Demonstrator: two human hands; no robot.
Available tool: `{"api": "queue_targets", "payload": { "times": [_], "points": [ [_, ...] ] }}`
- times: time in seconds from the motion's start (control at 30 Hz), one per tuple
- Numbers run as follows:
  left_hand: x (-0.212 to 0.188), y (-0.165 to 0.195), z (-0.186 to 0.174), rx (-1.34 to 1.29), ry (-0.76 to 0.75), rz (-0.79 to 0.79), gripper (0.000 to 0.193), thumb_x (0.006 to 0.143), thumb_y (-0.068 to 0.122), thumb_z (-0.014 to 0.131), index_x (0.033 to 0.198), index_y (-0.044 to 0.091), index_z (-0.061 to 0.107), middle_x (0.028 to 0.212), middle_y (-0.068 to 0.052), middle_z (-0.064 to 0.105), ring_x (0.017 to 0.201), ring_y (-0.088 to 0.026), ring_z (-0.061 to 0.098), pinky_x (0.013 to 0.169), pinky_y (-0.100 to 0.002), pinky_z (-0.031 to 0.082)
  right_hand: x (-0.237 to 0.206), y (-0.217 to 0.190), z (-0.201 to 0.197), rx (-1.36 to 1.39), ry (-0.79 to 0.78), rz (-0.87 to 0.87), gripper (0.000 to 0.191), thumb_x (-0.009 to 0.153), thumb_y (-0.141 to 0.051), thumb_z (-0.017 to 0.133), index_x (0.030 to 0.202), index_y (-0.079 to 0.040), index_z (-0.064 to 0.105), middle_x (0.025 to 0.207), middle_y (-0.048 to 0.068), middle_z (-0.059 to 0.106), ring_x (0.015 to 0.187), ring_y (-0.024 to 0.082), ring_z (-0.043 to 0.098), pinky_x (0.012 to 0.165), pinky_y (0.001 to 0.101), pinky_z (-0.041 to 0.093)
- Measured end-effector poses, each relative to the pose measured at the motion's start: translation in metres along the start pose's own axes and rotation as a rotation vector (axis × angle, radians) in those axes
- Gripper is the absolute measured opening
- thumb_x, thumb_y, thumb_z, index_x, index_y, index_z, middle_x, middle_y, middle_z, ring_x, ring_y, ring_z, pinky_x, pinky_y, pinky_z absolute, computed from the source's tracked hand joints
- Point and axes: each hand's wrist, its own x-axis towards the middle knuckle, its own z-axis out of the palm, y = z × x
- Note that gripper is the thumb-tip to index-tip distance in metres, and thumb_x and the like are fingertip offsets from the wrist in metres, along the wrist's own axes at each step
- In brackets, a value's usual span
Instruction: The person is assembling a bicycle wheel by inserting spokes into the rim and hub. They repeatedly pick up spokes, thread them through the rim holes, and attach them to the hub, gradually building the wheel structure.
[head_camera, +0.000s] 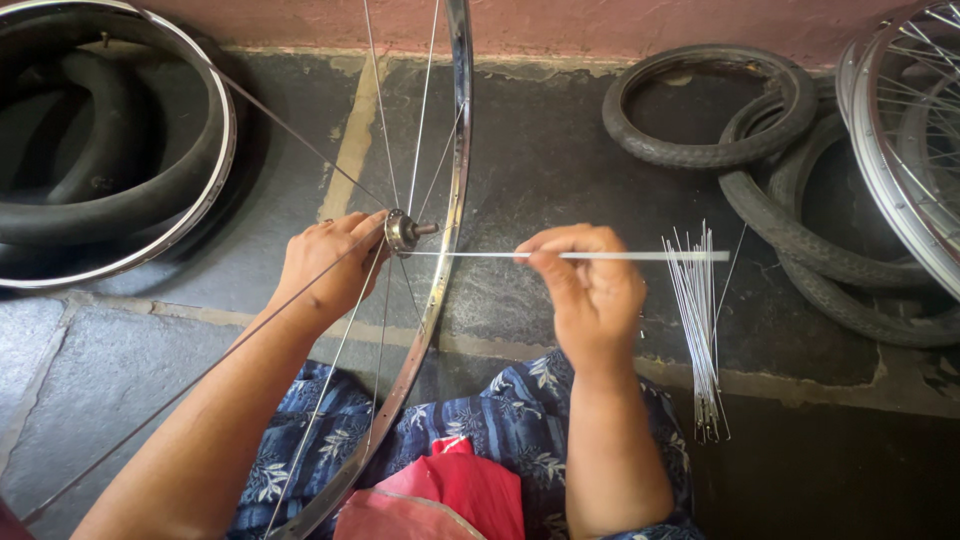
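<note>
While the left hand (330, 262) closes its grip around the hub (402, 232) of the upright wheel rim (452, 190), the right hand (590, 290) pinches a loose spoke (480, 254) pointing at nine o'clock toward the hub. A slack pinch could let the spoke slip or miss the flange hole. Spare spokes (700, 330) lie on the floor at three o'clock; no packages, labels or signs show.

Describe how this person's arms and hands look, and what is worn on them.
Both forearms are bare: no sleeves, gloves, watch or bangles show. The left hand and right hand carry no rings that I can make out. Nails are short and unpainted where visible. The only clothing in view is lower down: a blue cloth with a pale leaf print and a red cloth over it.
</note>
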Motion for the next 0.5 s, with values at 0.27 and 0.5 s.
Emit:
{"api": "queue_targets", "payload": {
  "times": [0.27,0.5],
  "points": [
    [0.001,0.003,0.002,-0.014,0.016,-0.005,0.036,0.091,0.023,0.068,0.127,0.019,0.066,0.101,-0.006,0.072,0.087,-0.032,0.070,0.072,-0.044,0.055,-0.013,-0.026,0.020,-0.241,-0.025,-0.412,0.019,0.101,-0.009,0.071,0.102,0.000,0.055,0.098,0.016,0.072,0.089,0.025,0.074,0.080,0.0303,0.061],
    [-0.002,0.004,0.002,-0.042,0.009,-0.038,0.031,0.093,0.024,0.066,0.124,0.019,0.066,0.096,-0.006,0.070,0.087,-0.033,0.069,0.068,-0.046,0.054,-0.034,-0.045,0.035,-0.193,-0.524,-0.483,0.021,0.087,0.003,0.067,0.103,-0.010,0.062,0.107,0.011,0.073,0.105,0.033,0.075,0.098,0.0474,0.065]
  ]
}}
